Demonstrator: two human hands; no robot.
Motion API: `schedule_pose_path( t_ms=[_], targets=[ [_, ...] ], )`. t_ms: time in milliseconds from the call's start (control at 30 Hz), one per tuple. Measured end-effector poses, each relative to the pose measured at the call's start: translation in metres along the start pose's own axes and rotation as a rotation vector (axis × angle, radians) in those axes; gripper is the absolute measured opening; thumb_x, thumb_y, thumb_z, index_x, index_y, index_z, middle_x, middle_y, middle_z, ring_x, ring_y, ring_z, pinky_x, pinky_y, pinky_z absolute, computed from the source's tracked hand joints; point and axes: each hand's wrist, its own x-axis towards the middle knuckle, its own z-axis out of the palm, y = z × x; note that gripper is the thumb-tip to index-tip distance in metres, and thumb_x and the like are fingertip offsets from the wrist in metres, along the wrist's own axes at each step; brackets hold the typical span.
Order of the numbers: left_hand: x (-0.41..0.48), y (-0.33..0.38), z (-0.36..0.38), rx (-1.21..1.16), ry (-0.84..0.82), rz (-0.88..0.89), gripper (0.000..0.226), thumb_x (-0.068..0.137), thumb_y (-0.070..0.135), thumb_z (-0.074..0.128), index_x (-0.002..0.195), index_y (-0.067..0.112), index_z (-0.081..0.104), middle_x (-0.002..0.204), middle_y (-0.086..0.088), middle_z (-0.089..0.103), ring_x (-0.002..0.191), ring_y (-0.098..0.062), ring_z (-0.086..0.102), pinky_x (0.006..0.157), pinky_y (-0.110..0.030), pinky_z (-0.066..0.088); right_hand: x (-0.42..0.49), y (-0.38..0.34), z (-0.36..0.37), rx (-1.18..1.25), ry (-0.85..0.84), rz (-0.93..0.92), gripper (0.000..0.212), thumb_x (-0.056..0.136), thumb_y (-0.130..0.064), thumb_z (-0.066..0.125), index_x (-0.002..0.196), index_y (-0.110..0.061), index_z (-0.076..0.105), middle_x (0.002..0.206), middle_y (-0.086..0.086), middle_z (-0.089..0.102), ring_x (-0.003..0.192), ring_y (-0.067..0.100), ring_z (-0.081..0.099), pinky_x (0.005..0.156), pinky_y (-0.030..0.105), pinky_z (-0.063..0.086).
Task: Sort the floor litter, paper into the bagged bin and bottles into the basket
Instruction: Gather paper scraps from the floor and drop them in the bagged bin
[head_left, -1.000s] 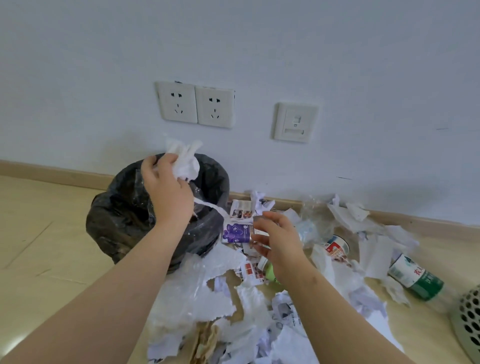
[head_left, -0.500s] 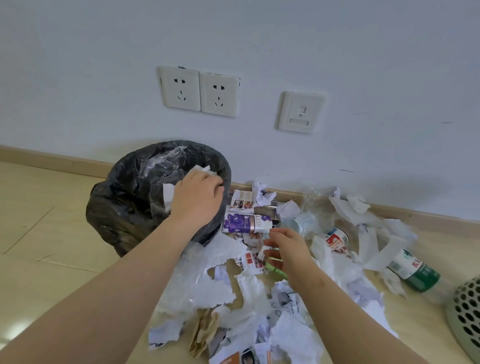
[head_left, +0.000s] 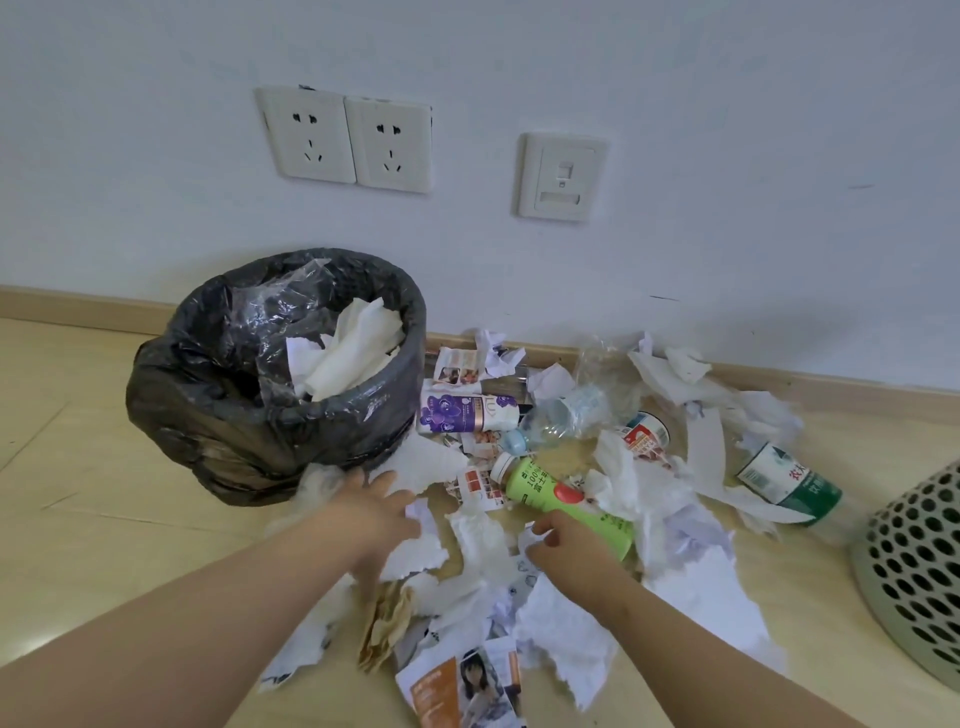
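Note:
The black-bagged bin (head_left: 218, 395) stands at the left by the wall, with white paper (head_left: 353, 348) piled inside. Torn paper litter (head_left: 566, 639) covers the floor in front of me. My left hand (head_left: 374, 514) lies with fingers spread on a white sheet just in front of the bin. My right hand (head_left: 566, 540) has its fingers curled, pinching a small white scrap beside a green bottle (head_left: 550, 486). A purple-labelled bottle (head_left: 467, 413), a clear bottle (head_left: 561, 415) and a green-labelled water bottle (head_left: 789, 483) lie among the litter. The perforated basket (head_left: 914, 571) sits at the right edge.
A red-and-white container (head_left: 647, 434) lies in the pile. A printed magazine page (head_left: 467, 686) lies near the bottom edge. A clear plastic bag (head_left: 602, 364) rests against the skirting board. Wall sockets (head_left: 353, 140) hang above the bin.
My left hand dropped its white paper into the bin and came down onto the floor paper. My right hand moved back toward me, off the purple-labelled bottle.

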Motion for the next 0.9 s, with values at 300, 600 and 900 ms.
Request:
schedule_pose_path(
  t_ms=[300,600,900],
  targets=[
    [0.004,-0.022,0.05,0.19,0.068,-0.187,0.039,0.096,0.005,0.039,0.134,0.009,0.046,0.142,-0.012,0.037,0.132,-0.034,0.034,0.106,-0.04,0.028,0.005,0.011,0.002,-0.055,-0.024,0.006,0.034,0.088,-0.021,0.057,0.121,-0.016,0.049,0.086,-0.007,0.047,0.069,0.007,0.045,0.059,0.021,0.037],
    [0.017,0.0,0.013,-0.215,0.136,-0.21,0.041,0.089,-0.007,0.039,0.124,0.01,0.054,0.127,-0.008,0.054,0.116,-0.027,0.054,0.095,-0.031,0.044,0.001,0.003,-0.001,0.092,-0.081,0.05,0.033,0.087,-0.022,0.061,0.118,-0.017,0.051,0.105,0.002,0.055,0.083,0.012,0.051,0.062,0.019,0.038],
    [-0.007,0.033,-0.087,-1.871,0.656,0.143,0.031,0.081,-0.011,0.061,0.085,0.02,0.062,0.083,0.002,0.062,0.076,-0.008,0.058,0.065,-0.016,0.05,-0.009,-0.009,-0.003,0.323,-0.383,-0.039,0.082,0.072,-0.017,0.078,0.137,-0.039,0.032,0.128,-0.009,0.052,0.114,0.018,0.054,0.081,0.03,0.051]
  ],
)
